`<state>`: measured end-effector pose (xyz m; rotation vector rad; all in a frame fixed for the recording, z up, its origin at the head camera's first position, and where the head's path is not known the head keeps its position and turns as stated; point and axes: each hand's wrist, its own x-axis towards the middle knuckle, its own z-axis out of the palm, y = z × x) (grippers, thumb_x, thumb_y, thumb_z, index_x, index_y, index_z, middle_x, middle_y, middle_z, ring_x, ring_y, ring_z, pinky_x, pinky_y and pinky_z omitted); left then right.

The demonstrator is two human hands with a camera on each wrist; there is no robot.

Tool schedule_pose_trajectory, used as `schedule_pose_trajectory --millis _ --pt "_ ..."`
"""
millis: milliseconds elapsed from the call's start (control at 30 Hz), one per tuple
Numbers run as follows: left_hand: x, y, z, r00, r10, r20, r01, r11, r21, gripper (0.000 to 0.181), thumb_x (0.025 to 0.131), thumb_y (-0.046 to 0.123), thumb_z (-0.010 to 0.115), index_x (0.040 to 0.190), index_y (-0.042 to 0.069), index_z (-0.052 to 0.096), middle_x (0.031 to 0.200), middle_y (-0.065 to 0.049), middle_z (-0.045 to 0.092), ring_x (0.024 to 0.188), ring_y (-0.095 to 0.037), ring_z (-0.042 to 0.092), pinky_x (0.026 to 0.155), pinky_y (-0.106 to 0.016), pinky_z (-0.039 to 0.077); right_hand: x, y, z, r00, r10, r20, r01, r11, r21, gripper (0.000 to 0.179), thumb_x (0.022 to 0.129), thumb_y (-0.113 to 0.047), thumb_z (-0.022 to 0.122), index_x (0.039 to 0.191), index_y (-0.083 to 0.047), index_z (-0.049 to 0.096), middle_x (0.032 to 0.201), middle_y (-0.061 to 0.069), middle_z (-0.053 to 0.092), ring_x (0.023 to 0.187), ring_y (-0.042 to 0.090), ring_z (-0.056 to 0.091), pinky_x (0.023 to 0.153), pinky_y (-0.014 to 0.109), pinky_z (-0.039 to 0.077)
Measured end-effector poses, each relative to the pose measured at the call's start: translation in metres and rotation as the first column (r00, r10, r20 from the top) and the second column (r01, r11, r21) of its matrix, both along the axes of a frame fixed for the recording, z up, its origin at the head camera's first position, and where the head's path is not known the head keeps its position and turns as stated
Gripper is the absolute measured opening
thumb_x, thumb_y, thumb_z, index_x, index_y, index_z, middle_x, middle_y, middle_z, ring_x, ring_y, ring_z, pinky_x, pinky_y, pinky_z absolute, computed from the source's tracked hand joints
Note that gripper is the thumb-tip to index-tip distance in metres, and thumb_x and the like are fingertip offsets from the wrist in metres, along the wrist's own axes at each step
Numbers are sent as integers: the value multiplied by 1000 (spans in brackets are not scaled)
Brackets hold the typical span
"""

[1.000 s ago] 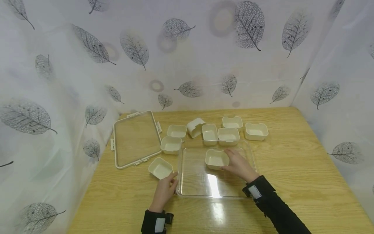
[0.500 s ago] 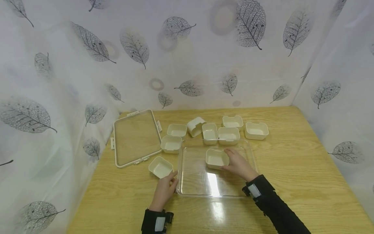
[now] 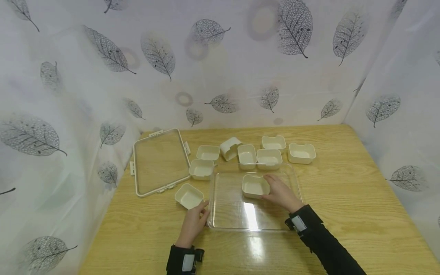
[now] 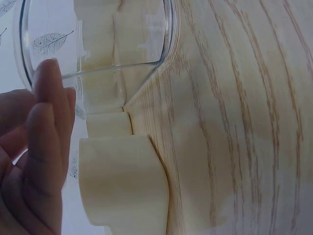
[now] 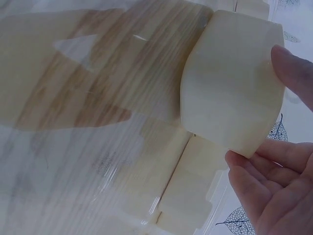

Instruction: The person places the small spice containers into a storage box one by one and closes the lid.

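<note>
In the head view, the right hand (image 3: 281, 194) holds a cream plastic bin (image 3: 255, 186) by its right side, thumb near and fingers on the far side. That bin is within the outline of a clear plastic box (image 3: 230, 217); I cannot tell whether it touches the bottom. From the right wrist view, the thumb and fingertips press against the bin (image 5: 232, 78). The left hand (image 3: 193, 224) holds the clear box's left edge, its fingertips on the rim in the left wrist view. Just beyond the left hand sits another cream bin (image 3: 189, 196).
Behind the clear box, several cream bins stand in a loose row, such as one bin (image 3: 301, 153) at the right end. One bin (image 3: 229, 148) lies tipped over. A cream-framed clear lid (image 3: 161, 162) lies at the left. Leaf-print curtain (image 3: 220, 68) surrounds the wooden table (image 3: 343, 229).
Both hands, the held bin and the clear box stay where they were. The head view shifts only slightly.
</note>
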<state>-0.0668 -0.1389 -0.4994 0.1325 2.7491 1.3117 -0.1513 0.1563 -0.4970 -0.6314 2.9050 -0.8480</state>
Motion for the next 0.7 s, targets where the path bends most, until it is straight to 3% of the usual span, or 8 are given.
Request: schedule_pose_trajectory --millis 467,700 --pt "0 0 -1 1000 2 0 -2 1000 11 33 87 5 53 118 -6 52 75 -8 58 48 -11 53 42 -20 42 -1 1 0 1000 8 17 -8 1000 3 75 63 -21 78 118 16 43 119 30 44 109 41 42 92 48 33" --pt "1 0 0 1000 4 24 -4 1000 11 34 88 6 52 120 -5 51 77 -7 57 50 -10 53 44 -20 43 -7 3 -1 1000 1 -3 -1 1000 1 50 81 -15 63 116 16 45 116 30 47 108 42 43 91 49 33"
